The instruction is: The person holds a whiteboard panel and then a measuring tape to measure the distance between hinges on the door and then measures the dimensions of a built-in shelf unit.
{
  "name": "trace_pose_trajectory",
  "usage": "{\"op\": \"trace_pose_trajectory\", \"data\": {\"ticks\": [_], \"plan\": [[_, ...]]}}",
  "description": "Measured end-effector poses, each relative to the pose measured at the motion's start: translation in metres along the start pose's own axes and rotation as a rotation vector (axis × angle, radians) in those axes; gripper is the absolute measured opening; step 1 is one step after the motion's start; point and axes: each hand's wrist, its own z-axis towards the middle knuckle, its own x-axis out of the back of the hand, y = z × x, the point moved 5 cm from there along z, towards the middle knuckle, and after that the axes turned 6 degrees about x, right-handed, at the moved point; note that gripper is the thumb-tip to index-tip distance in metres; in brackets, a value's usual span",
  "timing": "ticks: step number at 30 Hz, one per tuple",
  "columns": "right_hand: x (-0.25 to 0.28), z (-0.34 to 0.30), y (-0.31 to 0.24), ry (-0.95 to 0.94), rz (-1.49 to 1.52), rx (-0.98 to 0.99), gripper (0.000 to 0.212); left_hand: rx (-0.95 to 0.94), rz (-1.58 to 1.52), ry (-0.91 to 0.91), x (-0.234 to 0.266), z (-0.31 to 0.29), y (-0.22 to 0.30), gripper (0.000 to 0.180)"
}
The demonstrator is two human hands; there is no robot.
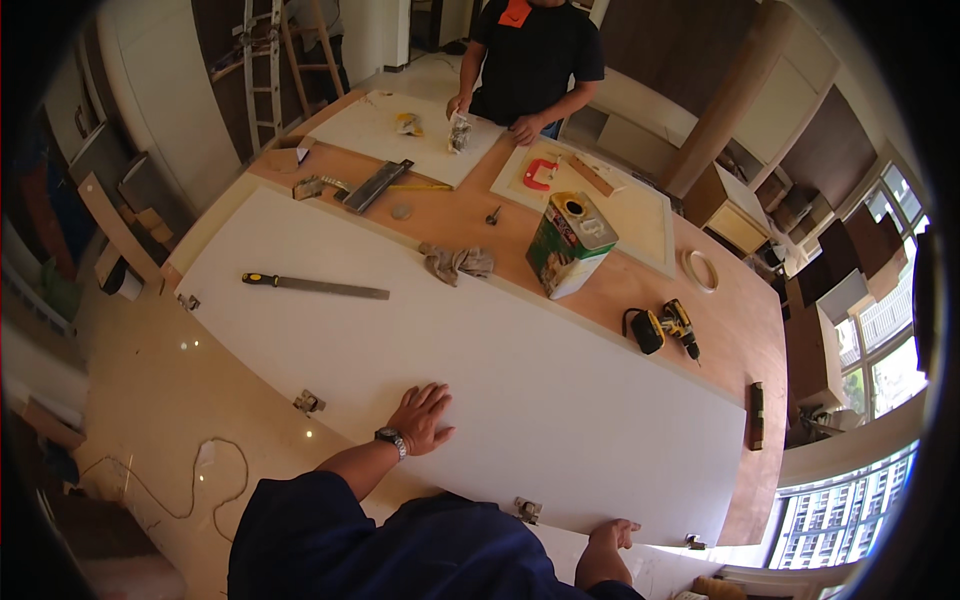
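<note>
Board (570,385) lies on the near side of the table (745,320). Left hand (424,420) is flat on it, fingers a little spread, holding nothing. Right hand (616,533) is at the near edge; I cannot tell if its fingers grip. Open room runs from there to the drill (679,322).

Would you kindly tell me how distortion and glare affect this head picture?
In the head view, fisheye distortion bows the near edge of the white panel; also in the head view, the right-hand window is partly washed out, and small bright reflections spot the floor.
</note>
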Motion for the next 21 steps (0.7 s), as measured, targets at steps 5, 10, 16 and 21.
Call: {"op": "trace_pose_trajectory", "data": {"ticks": [5,10,16,21], "plan": [[0.003,-0.014,-0.007,0.004,-0.047,-0.02,0.072,0.009,0.01,0.003,0.001,-0.004,-0.004,0.064],[0.014,-0.016,-0.009,-0.022,-0.046,-0.005,0.07,-0.006,0.028,-0.01,0.005,-0.001,0.002,0.062],[0.012,-0.016,-0.009,-0.063,0.001,-0.04,0.069,0.009,0.021,-0.028,0.0,-0.001,0.0,0.063],[0.016,-0.014,-0.009,-0.08,-0.014,-0.03,0.068,-0.011,0.023,0.011,-0.004,0.0,0.0,0.064]]}}
